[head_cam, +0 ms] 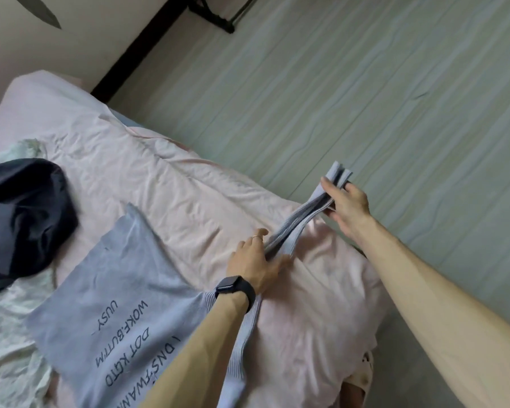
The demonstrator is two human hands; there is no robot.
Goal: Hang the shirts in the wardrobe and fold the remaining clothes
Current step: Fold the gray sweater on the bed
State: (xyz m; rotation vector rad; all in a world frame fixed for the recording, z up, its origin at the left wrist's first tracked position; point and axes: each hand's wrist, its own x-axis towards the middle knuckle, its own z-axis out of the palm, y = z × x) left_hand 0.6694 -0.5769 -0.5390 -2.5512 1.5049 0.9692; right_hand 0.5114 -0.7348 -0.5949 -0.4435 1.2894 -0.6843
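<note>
the shirt is grey-blue with dark block lettering printed across it, and its ribbed strip is a paler blue with fine lines. the bedsheet is pale pink, the crumpled garment dark navy, the cloth mint green and faintly mottled. the floor is pale green-grey with wavy grain, the watch black.

A rumpled pink sheet covers the bed. Along its right edge runs a pale green streaked surface. Past the sheet's far end, a black bar meets a white wall, near a black rack.
</note>
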